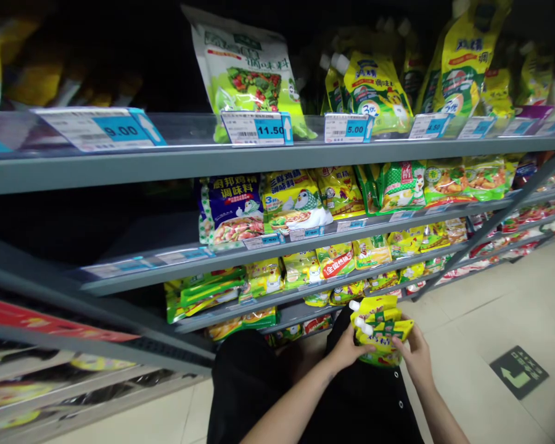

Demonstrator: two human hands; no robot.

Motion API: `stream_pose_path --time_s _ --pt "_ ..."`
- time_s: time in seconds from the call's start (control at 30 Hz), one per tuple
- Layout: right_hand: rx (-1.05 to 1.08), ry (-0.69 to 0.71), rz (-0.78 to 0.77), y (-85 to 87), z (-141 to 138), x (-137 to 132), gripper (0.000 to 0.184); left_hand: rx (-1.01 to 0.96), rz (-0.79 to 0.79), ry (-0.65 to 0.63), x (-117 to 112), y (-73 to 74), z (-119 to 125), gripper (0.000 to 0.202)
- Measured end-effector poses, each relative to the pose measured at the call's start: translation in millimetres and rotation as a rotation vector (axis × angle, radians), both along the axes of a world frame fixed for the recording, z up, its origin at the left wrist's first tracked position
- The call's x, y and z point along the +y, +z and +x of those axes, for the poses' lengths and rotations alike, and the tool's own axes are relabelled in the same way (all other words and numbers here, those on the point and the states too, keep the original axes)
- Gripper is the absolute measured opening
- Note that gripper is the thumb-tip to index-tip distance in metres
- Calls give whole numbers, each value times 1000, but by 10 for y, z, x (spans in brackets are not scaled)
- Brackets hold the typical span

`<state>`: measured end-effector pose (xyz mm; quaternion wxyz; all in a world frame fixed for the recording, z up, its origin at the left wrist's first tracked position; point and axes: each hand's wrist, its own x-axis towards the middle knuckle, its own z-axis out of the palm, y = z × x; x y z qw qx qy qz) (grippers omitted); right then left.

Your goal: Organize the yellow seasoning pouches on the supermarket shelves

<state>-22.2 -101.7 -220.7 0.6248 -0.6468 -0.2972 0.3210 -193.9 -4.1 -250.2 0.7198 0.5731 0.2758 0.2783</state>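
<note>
Between our two grips we hold the yellow spouted pouches (383,336), probably two-handed because soft packs would sag apart. Our left grip (348,349) curls round their left side, our right grip (417,353) pinches the right edge, thumb in front; stocked shelves (277,159) stand beyond.

Upper shelf (240,161) carries a white-and-green bag (254,74) behind a price tag (258,128) reading 11.50. Red strip (28,317) visible at left. Dark floor sign (518,372) with a pale arrow lies on the tiled floor (467,345).
</note>
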Motion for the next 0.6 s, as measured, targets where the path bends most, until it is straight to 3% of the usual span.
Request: stream_pose_path --time_s 0.2,0.3,0.4,0.5,0.6 --pt "-144 11 -2 -76 20 -97 60 -17 38 14 -21 -70 -14 83" --pt "-180 166 -87 -27 132 -70 56 -57 38 18 -20 -138 -15 85" --pt "-117 299 -189 66 167 -67 66 -58 21 21 -11 -220 -24 90" --pt "-4 491 -178 179 74 -107 60 -71 -20 -14 -3 -294 -52 98" --pt "26 595 -108 264 -64 -154 53 -131 -50 -112 8 -313 -103 104"
